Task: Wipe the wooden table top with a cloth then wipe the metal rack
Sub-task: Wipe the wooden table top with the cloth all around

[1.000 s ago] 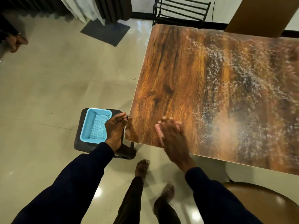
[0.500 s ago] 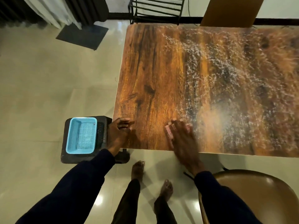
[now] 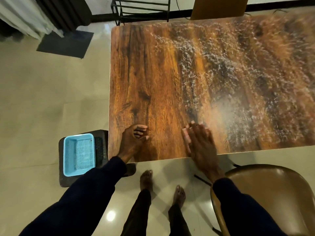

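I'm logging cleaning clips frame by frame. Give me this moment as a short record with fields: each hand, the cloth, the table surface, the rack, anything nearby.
left hand: resting on the wooden table top near its left front corner, fingers curled, holding nothing
right hand: flat, pressed on a pink cloth at the front edge
cloth: mostly hidden under the palm
table surface: whitish speckled film across the middle and right; left strip looks clean
metal rack: on the floor beyond the far edge, untouched
nearby: blue basket on a dark stool, brown chair

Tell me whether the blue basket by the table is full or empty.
Empty. The blue basket sits on a dark stand left of the table, and its mesh bottom shows bare, with nothing lying inside.
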A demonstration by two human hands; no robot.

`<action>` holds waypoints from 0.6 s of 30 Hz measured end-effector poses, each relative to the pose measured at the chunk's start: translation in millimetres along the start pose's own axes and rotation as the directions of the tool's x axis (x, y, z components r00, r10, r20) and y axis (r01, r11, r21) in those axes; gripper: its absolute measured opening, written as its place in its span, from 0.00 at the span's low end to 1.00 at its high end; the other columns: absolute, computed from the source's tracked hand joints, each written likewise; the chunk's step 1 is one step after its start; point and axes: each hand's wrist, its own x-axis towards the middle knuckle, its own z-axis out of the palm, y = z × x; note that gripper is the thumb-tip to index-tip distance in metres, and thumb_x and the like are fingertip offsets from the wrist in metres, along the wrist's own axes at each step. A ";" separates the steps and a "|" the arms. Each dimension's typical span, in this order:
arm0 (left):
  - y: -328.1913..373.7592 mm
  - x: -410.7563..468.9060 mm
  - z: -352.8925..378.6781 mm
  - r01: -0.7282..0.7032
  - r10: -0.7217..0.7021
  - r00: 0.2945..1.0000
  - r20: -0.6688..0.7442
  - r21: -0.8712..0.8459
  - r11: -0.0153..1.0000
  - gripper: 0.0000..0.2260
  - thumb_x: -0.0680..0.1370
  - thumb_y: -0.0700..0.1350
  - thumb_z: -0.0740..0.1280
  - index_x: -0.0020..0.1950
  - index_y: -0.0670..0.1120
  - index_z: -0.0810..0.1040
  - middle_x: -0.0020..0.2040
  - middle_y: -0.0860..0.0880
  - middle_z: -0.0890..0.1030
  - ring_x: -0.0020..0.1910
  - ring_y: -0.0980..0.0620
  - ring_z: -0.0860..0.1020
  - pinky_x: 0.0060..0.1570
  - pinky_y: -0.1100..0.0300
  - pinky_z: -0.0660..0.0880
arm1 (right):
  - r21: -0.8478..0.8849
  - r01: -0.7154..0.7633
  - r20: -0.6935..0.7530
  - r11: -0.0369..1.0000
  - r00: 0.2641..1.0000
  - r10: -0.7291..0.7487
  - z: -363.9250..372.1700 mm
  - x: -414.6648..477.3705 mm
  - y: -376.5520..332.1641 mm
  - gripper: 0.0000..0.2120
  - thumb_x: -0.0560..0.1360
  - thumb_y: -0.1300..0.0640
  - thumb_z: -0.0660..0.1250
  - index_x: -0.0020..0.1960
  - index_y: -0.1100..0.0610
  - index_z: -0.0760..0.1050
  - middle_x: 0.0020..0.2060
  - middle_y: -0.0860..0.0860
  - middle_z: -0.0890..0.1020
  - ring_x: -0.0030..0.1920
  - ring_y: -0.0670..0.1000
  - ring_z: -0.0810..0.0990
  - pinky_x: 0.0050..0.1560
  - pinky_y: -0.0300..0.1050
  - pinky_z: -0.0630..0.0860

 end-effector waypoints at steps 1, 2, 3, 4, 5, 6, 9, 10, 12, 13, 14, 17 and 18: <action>2.1 2.3 1.1 -0.006 0.006 1.000 0.011 0.000 1.000 0.16 0.73 0.37 0.77 0.59 0.42 0.81 0.55 0.46 0.83 0.53 0.49 0.81 0.55 0.58 0.78 | 0.003 -0.078 -0.004 0.997 0.997 0.078 -5.8 8.7 9.6 0.28 0.88 0.48 0.46 0.86 0.54 0.58 0.86 0.56 0.56 0.86 0.62 0.52 0.83 0.70 0.55; 3.8 4.8 2.7 -0.012 0.012 1.000 0.016 0.004 1.000 0.16 0.73 0.37 0.77 0.59 0.42 0.81 0.54 0.46 0.84 0.52 0.49 0.81 0.55 0.58 0.78 | 0.012 -0.159 -0.008 0.987 0.987 0.159 -10.8 22.1 15.7 0.28 0.87 0.48 0.46 0.86 0.55 0.59 0.86 0.57 0.57 0.86 0.62 0.53 0.83 0.69 0.54; 4.9 7.0 4.6 -0.019 0.019 1.000 0.021 0.008 1.000 0.16 0.72 0.37 0.77 0.59 0.42 0.82 0.54 0.46 0.84 0.52 0.50 0.81 0.54 0.59 0.78 | 0.016 -0.227 -0.019 0.974 0.974 0.227 -13.6 37.6 18.1 0.28 0.87 0.48 0.46 0.85 0.56 0.60 0.86 0.57 0.58 0.86 0.62 0.52 0.84 0.68 0.51; 6.0 8.9 6.5 -0.026 0.026 0.999 0.028 0.013 1.000 0.16 0.72 0.36 0.77 0.59 0.42 0.82 0.53 0.46 0.84 0.51 0.50 0.81 0.54 0.59 0.78 | 0.019 -0.268 -0.036 0.963 0.963 0.268 -15.0 53.3 16.5 0.29 0.87 0.48 0.46 0.85 0.56 0.60 0.86 0.58 0.57 0.86 0.62 0.51 0.85 0.67 0.48; 7.3 10.1 8.0 -0.029 0.028 0.999 0.037 0.020 0.999 0.16 0.72 0.36 0.78 0.59 0.42 0.82 0.53 0.46 0.84 0.51 0.50 0.81 0.53 0.59 0.78 | 0.027 -0.281 -0.045 0.959 0.958 0.282 -14.0 66.6 10.9 0.29 0.87 0.48 0.45 0.86 0.56 0.59 0.86 0.58 0.56 0.87 0.62 0.50 0.86 0.66 0.46; 9.0 12.3 9.1 -0.029 0.028 0.999 0.043 0.027 0.999 0.16 0.72 0.36 0.78 0.58 0.42 0.82 0.53 0.46 0.84 0.51 0.50 0.81 0.53 0.59 0.78 | 0.031 -0.263 -0.045 0.964 0.963 0.264 -11.4 76.9 3.4 0.30 0.87 0.47 0.44 0.86 0.56 0.59 0.86 0.57 0.55 0.87 0.62 0.49 0.86 0.66 0.45; 9.1 18.2 9.7 -0.023 0.022 0.998 0.058 0.024 0.999 0.16 0.72 0.36 0.77 0.58 0.43 0.82 0.52 0.48 0.84 0.50 0.51 0.81 0.52 0.62 0.78 | -0.033 -0.036 -0.007 0.999 0.999 0.036 4.7 69.7 -23.2 0.27 0.89 0.47 0.49 0.86 0.52 0.59 0.86 0.54 0.55 0.87 0.59 0.49 0.84 0.69 0.51; 10.7 21.3 10.4 -0.024 0.022 0.997 0.068 0.024 0.999 0.16 0.72 0.35 0.77 0.58 0.43 0.82 0.52 0.48 0.84 0.50 0.52 0.81 0.51 0.64 0.77 | -0.053 0.047 0.011 0.997 0.999 -0.047 9.6 56.6 -27.1 0.27 0.89 0.47 0.51 0.86 0.51 0.58 0.87 0.53 0.55 0.87 0.59 0.49 0.84 0.69 0.51; 15.0 28.4 11.9 -0.029 0.027 0.996 0.087 0.023 0.999 0.16 0.71 0.35 0.77 0.57 0.43 0.82 0.51 0.48 0.84 0.49 0.53 0.81 0.48 0.69 0.76 | -0.056 0.123 0.010 0.991 0.992 -0.123 12.3 29.7 -20.8 0.26 0.89 0.47 0.52 0.86 0.50 0.57 0.87 0.53 0.55 0.87 0.58 0.50 0.84 0.69 0.54; 16.9 32.5 12.8 -0.035 0.033 0.995 0.097 0.020 0.999 0.16 0.71 0.34 0.77 0.57 0.43 0.82 0.51 0.48 0.84 0.48 0.54 0.80 0.47 0.70 0.76 | -0.056 0.105 -0.002 0.993 0.994 -0.106 9.6 20.2 -11.4 0.26 0.89 0.48 0.52 0.86 0.50 0.57 0.87 0.53 0.55 0.87 0.58 0.50 0.83 0.69 0.54; 18.2 35.7 14.1 -0.041 0.038 0.994 0.106 0.020 0.999 0.16 0.71 0.34 0.77 0.57 0.42 0.83 0.50 0.47 0.84 0.47 0.54 0.80 0.46 0.71 0.75 | -0.055 0.056 -0.013 0.997 0.998 -0.057 4.3 14.8 -0.4 0.27 0.89 0.48 0.51 0.86 0.51 0.57 0.87 0.54 0.55 0.87 0.59 0.51 0.83 0.69 0.55; 20.5 40.1 18.8 -0.044 0.037 0.992 0.117 0.055 0.998 0.15 0.70 0.34 0.78 0.55 0.41 0.83 0.50 0.47 0.84 0.46 0.56 0.80 0.45 0.71 0.75 | -0.015 -0.151 -0.042 0.988 0.988 0.151 -12.6 32.6 29.4 0.27 0.87 0.49 0.48 0.86 0.54 0.58 0.86 0.57 0.58 0.86 0.62 0.54 0.84 0.69 0.54; 20.0 40.6 20.4 -0.042 0.035 0.994 0.108 0.064 0.997 0.15 0.70 0.34 0.78 0.55 0.41 0.83 0.49 0.47 0.84 0.45 0.57 0.80 0.45 0.71 0.76 | 0.001 -0.203 -0.054 0.979 0.978 0.202 -16.3 49.0 32.3 0.27 0.87 0.50 0.48 0.85 0.55 0.60 0.85 0.57 0.59 0.86 0.62 0.55 0.84 0.69 0.52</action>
